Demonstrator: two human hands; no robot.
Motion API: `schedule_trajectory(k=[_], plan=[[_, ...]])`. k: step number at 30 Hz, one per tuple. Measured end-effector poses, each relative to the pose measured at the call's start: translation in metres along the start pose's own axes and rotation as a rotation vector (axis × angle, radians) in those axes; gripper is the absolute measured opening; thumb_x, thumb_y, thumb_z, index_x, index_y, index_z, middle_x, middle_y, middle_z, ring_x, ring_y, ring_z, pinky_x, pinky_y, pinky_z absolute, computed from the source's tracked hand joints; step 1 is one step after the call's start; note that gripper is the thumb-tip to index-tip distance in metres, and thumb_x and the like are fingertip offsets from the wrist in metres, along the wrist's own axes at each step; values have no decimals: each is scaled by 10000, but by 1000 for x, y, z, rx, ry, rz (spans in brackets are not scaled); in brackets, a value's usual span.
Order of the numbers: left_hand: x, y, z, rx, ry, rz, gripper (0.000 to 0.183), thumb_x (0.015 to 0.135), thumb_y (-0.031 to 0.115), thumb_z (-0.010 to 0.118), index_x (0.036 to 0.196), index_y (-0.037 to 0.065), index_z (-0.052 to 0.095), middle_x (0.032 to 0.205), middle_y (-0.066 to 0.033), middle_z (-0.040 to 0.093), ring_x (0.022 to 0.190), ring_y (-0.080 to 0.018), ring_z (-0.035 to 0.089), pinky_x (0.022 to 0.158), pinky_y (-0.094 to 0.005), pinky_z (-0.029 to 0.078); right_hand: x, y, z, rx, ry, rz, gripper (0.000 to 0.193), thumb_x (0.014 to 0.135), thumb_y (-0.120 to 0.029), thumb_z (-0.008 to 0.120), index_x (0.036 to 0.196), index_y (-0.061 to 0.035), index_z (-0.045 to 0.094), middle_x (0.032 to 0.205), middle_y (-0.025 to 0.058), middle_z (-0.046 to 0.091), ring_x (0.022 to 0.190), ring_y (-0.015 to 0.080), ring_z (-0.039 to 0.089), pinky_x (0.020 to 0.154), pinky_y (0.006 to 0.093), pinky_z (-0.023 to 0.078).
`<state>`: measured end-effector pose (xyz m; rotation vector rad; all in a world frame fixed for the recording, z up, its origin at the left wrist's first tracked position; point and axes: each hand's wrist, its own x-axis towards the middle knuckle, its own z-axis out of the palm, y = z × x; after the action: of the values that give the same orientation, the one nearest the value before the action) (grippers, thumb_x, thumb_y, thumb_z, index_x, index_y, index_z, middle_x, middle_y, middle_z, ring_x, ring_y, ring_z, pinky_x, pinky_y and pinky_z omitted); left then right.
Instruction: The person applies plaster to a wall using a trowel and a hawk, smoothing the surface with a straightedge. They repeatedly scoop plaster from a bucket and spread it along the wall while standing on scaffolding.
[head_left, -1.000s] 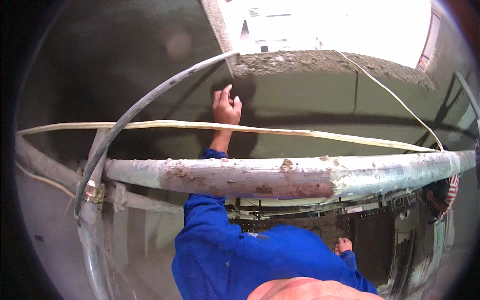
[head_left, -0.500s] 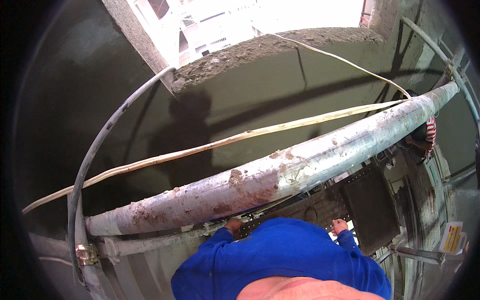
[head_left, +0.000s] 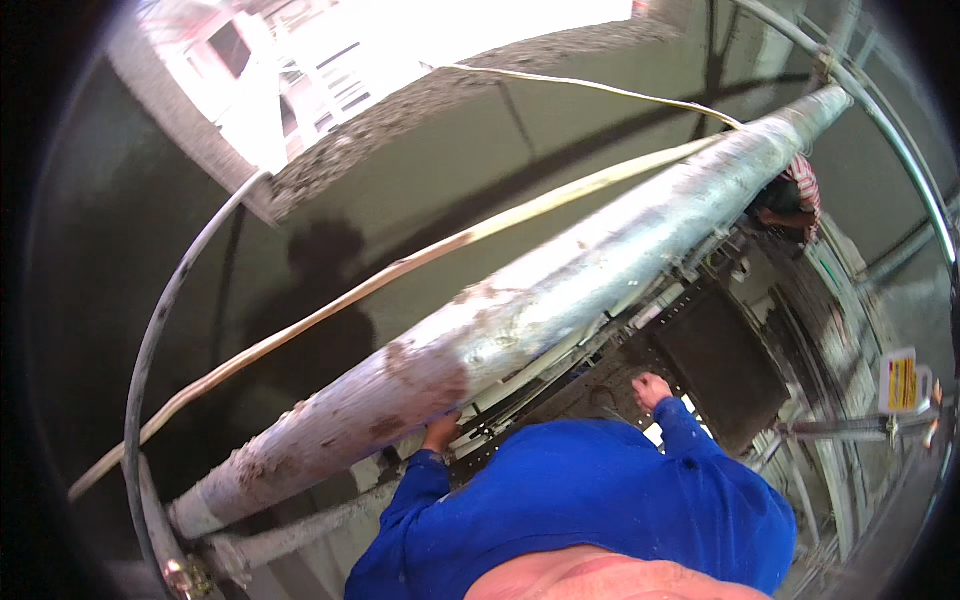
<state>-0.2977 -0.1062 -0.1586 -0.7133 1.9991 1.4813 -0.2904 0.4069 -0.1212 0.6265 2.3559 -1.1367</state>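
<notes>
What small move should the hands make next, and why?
Perhaps steady the left hand against the long metal pipe: it shows right by the pipe's lower edge, though I can't tell whether they touch. The right hand is well apart from the pipe, so the left seems better placed.

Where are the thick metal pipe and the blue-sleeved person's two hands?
Thick metal pipe (head_left: 535, 300): head view, mid-length along its side.
Left hand (head_left: 441, 432): head view, visible middle.
Right hand (head_left: 652, 389): head view, hand's middle.
</notes>
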Motion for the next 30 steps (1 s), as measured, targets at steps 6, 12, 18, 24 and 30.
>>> schedule_trajectory(k=[6, 12, 18, 24, 30], plan=[[8, 14, 30, 35, 41, 263, 299, 800, 148, 608, 1079, 50, 568, 785, -69, 590, 582, -163, 565, 458, -285, 438, 26, -47, -37, 270, 32, -86, 257, 864, -234, 546, 1020, -31, 561, 722, 100, 624, 548, 168, 586, 485, 318, 477], [-9, 112, 65, -184, 16, 261, 349, 847, 179, 602, 1151, 21, 539, 875, -56, 607, 733, -156, 586, 625, -287, 488, 79, -62, -77, 468, -69, -153, 312, 898, -217, 522, 1143, -29, 478, 766, 103, 605, 541, 143, 547, 443, 279, 461], [-75, 335, 73, -303, -15, 727, 430, 869, 213, 574, 1226, 5, 456, 1013, -100, 573, 856, -189, 566, 726, -308, 478, 154, 20, -79, 223, -158, -151, 303, 865, -265, 538, 1068, -41, 565, 726, 120, 626, 582, 183, 616, 462, 327, 484], [-114, 468, 102, -579, -174, 919, 514, 892, 247, 546, 1302, -10, 373, 1151, -144, 539, 980, -222, 547, 827, -329, 467, 144, 107, -94, -12, -113, 18, 323, 826, -282, 566, 942, 16, 606, 732, 152, 641, 590, 240, 629, 539, 378, 502], [-84, 531, 133, -954, -371, 858, 457, 921, 274, 496, 1257, 6, 337, 1166, -179, 478, 989, -320, 542, 802, -429, 479, 106, 96, -137, -251, -146, -60, 282, 866, -246, 529, 1011, -3, 531, 677, 149, 594, 475, 226, 555, 429, 364, 461]])
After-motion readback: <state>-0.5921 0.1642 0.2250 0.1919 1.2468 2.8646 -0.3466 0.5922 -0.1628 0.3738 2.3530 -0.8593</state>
